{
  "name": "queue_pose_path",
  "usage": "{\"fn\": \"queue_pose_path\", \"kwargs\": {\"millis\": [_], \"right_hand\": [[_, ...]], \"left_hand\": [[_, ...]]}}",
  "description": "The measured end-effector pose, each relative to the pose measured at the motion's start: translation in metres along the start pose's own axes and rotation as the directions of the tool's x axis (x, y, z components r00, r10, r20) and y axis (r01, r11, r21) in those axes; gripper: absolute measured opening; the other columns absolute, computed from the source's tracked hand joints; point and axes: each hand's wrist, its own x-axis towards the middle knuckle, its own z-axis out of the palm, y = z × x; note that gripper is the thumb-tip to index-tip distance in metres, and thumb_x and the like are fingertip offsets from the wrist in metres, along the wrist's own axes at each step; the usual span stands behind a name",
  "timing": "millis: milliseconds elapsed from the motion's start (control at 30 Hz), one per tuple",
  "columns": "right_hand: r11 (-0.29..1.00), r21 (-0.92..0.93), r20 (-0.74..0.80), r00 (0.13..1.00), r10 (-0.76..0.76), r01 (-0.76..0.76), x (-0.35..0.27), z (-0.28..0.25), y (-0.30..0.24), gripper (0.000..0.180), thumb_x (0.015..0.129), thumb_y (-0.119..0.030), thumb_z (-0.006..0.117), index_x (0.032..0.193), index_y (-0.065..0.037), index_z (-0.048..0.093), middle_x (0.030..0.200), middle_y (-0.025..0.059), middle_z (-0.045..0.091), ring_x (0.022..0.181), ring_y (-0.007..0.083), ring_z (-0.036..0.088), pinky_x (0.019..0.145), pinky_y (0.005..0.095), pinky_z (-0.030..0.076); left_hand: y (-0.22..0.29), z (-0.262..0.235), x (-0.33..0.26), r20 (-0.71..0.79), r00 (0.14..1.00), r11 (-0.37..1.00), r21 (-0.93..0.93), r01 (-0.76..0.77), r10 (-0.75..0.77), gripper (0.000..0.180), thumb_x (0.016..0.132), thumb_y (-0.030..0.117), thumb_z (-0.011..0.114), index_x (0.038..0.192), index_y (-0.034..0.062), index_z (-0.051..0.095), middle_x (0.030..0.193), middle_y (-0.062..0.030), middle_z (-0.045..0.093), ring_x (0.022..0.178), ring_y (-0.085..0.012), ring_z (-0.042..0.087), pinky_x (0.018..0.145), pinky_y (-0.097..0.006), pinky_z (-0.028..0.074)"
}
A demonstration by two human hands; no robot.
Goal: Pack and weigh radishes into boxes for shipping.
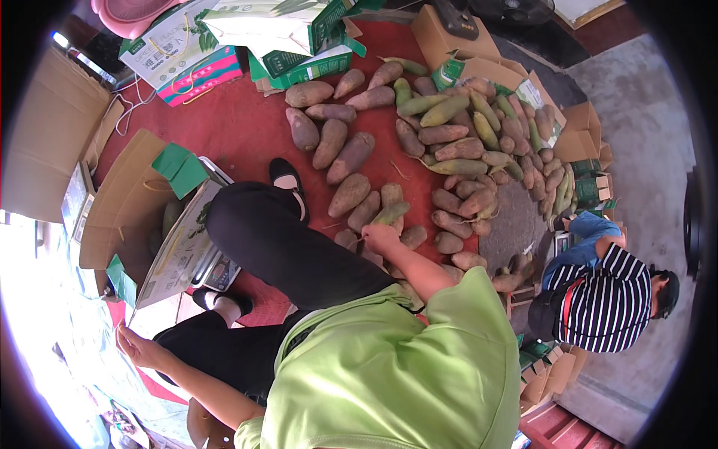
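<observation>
My right hand (381, 239) is closed among the roots on the red mat, around the near end of a green radish (391, 213). Brownish-purple roots (349, 194) lie around it, most of them long and thick. My left hand (142, 350) is by the lower corner of an upright carton (123, 213), its fingers loosely apart with nothing visible in them. The carton's flaps stand up, and a green radish (171, 217) shows in its shadowed inside. A scale (218, 272) with a small display shows beside the carton, partly hidden by it.
A large heap of roots and green radishes (464, 150) spreads over the red mat (232, 131). Printed gift boxes (262, 30) and a pink basin (127, 15) stand at the far left. Brown cartons (456, 45) edge the heap. A person in a striped shirt (606, 299) bends at the right.
</observation>
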Motion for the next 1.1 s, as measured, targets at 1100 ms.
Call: {"fn": "queue_pose_path", "kwargs": {"millis": [1100], "right_hand": [[0.907,0.415,-0.44,0.858,0.267,-0.07,0.032,-0.114,0.067,0.018,0.082,-0.015,0.053,0.093,-0.007,0.063,0.077,0.0161,0.063,0.076,0.031,0.062,0.069,0.0372,0.047]], "left_hand": [[0.005,0.001,-0.004,-0.034,0.996,0.991,-0.107,0.077,-0.081,0.021,0.092,0.015,0.051,0.093,-0.0004,0.065,0.095,-0.0069,0.059,0.091,-0.0158,0.054,0.084,-0.03,0.042]]}}
